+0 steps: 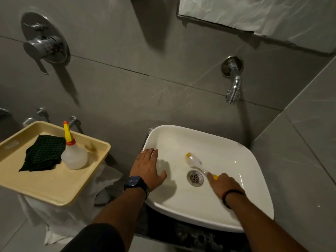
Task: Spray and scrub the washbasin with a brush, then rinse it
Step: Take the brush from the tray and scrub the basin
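A white square washbasin (pixel 234 142) hangs on the grey tiled wall, with a chrome drain (pixel 195 177) at its bottom. My right hand (pixel 224 184) is shut on the handle of a clear brush with yellow ends (pixel 194 161), whose white bristles press on the bowl just above the drain. The brush looks blurred. My left hand (pixel 146 169) rests flat with fingers spread on the basin's left rim. A clear spray bottle with a yellow and red nozzle (pixel 73 154) stands upright on the beige tray (pixel 54 188) to the left.
A chrome wall tap (pixel 233 84) juts out above the basin, no water running. A folded dark green cloth (pixel 43 153) lies on the tray beside the bottle. A chrome mixer valve (pixel 44 40) sits high left. A covered mirror (pixel 254 15) hangs at the top right.
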### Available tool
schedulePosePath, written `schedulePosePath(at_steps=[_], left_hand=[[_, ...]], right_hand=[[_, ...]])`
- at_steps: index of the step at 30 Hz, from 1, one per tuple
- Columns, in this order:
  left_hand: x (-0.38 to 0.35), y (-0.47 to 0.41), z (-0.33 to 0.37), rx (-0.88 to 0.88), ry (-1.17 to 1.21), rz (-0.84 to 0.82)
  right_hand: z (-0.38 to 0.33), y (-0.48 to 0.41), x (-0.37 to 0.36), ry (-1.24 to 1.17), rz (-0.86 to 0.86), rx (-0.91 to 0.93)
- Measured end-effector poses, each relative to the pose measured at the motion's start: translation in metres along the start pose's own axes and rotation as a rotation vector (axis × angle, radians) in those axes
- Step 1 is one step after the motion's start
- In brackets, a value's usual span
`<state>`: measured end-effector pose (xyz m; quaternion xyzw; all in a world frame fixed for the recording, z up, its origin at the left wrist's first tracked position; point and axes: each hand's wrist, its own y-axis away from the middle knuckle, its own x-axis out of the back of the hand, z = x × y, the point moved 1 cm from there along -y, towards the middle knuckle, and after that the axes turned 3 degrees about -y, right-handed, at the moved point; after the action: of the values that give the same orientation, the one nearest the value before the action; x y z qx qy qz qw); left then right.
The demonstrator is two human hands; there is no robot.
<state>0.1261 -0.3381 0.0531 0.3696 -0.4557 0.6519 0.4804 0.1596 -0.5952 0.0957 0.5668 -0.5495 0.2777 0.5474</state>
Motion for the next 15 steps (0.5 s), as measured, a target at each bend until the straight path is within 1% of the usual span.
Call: schedulePosePath(at_steps=[3, 6, 8, 11, 13, 15], left_hand=[[0.002, 0.0, 0.0, -0.012, -0.015, -0.011], [0.004, 0.0, 0.001, -0.008, -0.005, -0.022], [0.005, 0.0, 0.001, -0.007, -0.014, -0.037], [0.005, 0.001, 0.002, -0.01, -0.034, -0.051], [0.005, 0.001, 0.002, -0.009, -0.022, -0.051], [0.004, 0.001, 0.001, -0.012, -0.003, -0.051]], right_hand=[[0.034, -0.002, 0.023, -0.012, 0.024, -0.141], [0.064, 0.017, 0.028, -0.073, -0.065, -0.195], [0.07, 0.035, 0.021, -0.079, -0.167, -0.174], [0.056, 0.052, 0.005, -0.05, -0.274, -0.068], [0.032, 0.052, -0.003, -0.029, -0.268, 0.004], [0.007, 0.043, -0.009, -0.026, -0.202, 0.02]])
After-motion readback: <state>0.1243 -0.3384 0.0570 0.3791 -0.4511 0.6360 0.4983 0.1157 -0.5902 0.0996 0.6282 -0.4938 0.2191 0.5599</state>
